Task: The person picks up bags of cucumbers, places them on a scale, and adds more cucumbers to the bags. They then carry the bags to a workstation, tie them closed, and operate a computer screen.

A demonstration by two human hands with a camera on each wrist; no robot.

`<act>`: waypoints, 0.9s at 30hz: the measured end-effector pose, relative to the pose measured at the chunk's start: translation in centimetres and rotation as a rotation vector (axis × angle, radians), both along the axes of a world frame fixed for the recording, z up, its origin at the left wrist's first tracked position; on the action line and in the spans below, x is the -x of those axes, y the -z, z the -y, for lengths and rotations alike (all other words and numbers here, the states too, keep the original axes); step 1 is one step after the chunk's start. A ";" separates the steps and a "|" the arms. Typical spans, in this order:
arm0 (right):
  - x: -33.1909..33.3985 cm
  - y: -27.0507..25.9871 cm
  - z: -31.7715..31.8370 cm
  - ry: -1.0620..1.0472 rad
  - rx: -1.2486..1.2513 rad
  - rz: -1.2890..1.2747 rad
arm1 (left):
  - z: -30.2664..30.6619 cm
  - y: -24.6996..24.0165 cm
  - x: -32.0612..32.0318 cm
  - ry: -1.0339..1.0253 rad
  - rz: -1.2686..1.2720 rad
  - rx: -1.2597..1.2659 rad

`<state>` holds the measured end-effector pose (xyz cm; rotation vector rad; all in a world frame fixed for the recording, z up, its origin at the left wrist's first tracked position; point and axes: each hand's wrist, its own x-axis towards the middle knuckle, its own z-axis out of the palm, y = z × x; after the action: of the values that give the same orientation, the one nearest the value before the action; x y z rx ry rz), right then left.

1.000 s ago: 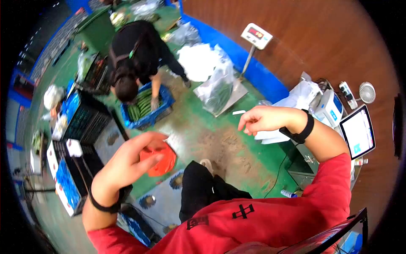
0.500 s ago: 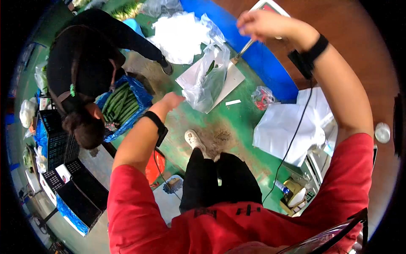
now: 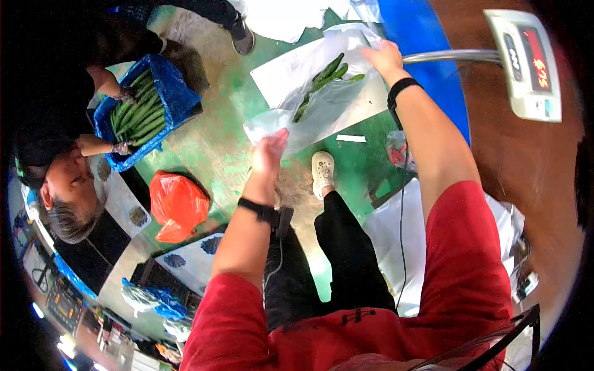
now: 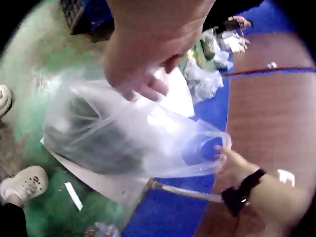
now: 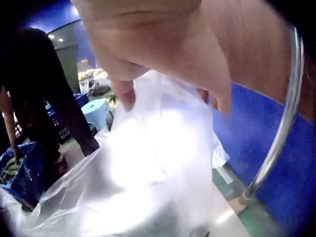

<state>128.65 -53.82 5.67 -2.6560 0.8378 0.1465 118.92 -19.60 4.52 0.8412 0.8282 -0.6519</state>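
Saw a clear, wrinkled plastic bag (image 3: pixel 322 114) slanting over a pale board (image 3: pixel 275 77), gripped at its far right edge by the right hand (image 3: pixel 387 59), with its near left end beside the left hand (image 3: pixel 268 154). Noted long, dark-green cucumbers (image 3: pixel 330 67) lying bunched inside, running from near left to far right.

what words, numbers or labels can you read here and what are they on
Perhaps "中", on the red shirt: foreshortened, so not certain; the mark beside it is unreadable.
Scale display: red digits, too blurred to read surely; any smaller print is too small.
Plastic bag: no lettering can be made out.
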 end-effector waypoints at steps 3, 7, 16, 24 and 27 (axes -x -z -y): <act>-0.2 3.5 2.9 0.197 -1.068 0.221 | -1.9 -4.7 1.1 -0.194 -0.016 0.415; 2.2 -4.6 4.4 0.300 -1.566 0.210 | -4.9 -8.7 0.8 0.067 -0.374 0.466; 5.2 -11.6 4.0 0.136 -1.429 0.032 | -6.2 -13.7 -1.1 0.419 0.426 -0.499; 5.1 -7.6 2.1 -0.041 -0.922 0.089 | -5.8 -10.3 -1.2 -0.046 0.233 0.110; 4.9 -7.1 2.3 -0.067 -0.856 0.079 | -5.4 -9.7 -0.9 -0.070 0.241 0.130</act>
<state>123.76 -56.16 12.73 -1.8649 0.4955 0.3290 119.83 -14.20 14.17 0.7527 0.5882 -0.5245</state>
